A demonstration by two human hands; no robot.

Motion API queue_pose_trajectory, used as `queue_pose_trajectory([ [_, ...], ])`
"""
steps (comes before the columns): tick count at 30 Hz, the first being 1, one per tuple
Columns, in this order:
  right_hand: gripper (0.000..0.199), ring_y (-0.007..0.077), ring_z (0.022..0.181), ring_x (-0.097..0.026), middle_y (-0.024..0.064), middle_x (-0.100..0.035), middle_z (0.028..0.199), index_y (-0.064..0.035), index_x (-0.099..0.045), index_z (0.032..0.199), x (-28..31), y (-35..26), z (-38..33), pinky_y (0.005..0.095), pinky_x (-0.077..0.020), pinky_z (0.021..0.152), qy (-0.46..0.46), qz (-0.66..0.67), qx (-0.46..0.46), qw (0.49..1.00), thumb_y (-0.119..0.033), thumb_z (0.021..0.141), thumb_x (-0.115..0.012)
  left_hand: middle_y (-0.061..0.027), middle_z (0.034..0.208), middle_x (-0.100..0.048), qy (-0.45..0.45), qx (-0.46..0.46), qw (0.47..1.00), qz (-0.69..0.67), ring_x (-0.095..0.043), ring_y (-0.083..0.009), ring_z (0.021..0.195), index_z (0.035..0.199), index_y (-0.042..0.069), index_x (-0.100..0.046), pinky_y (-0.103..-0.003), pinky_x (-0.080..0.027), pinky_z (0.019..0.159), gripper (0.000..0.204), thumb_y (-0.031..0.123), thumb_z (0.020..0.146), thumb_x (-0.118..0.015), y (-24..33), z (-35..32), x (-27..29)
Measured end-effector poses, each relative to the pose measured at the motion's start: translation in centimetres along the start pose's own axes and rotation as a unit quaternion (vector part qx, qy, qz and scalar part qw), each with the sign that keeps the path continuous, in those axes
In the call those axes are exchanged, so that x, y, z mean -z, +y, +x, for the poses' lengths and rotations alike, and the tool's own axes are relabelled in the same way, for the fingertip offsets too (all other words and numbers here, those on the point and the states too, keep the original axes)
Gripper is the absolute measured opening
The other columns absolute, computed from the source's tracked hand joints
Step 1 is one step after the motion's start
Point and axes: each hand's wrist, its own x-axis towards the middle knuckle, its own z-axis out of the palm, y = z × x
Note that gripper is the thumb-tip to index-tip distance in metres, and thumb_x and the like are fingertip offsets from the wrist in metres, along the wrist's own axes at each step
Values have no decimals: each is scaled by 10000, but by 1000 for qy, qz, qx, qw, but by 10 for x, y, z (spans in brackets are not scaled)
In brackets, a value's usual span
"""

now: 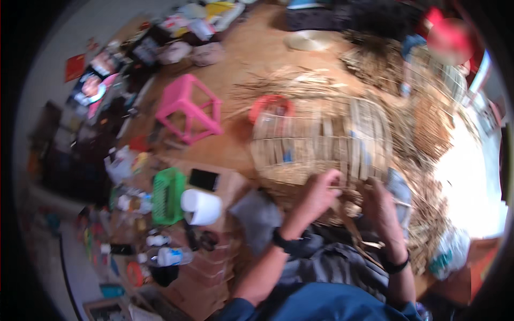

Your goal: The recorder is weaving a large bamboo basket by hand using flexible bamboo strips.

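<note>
A large woven basket (pixel 321 134) of pale dried strips lies in front of my lap, with bits of blue showing through its wall. At its near edge my left hand (pixel 321 192) is closed in a pinch on a thin dried strip (pixel 335 187). Just to the right, my right hand (pixel 379 203) is closed too, close against the basket; what its fingers hold is hidden by the hand and blur. A longer brown strip (pixel 350 224) hangs between both hands toward my lap.
Loose dried strips (pixel 428 208) are heaped to the right and beyond the basket. A red plastic basket (pixel 270 107) touches its far left side. Left stand a pink stool (pixel 190 107), a green basket (pixel 167 197), a white cup (pixel 201 207) and bottles. Another person (pixel 452 43) is at far right.
</note>
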Motion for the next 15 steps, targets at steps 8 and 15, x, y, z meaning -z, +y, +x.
queue_pose_trajectory([
  [8, 201, 376, 649, -704, 192, -705, 729, -7, -652, 994, -25, -25, 26, 474, -513, 603, 19, -134, 76, 988, -184, 1081, -694, -263, 910, -712, 64, -43, 995, 56, -732, -447, 907, 1122, -10, -603, -511, -552, 802, 272, -127, 878, -627, -6, 1, -10],
  [15, 150, 427, 822, -725, 244, -735, 921, 23, -704, 1096, -40, -21, 18, 477, -554, 730, 64, -29, 92, 993, -120, 1063, -676, -220, 928, -713, 134, -91, 982, -99, -739, -413, 903, 1125, -21, -619, -479, -576, 802, 230, -116, 917, -649, -6, -1, -18],
])
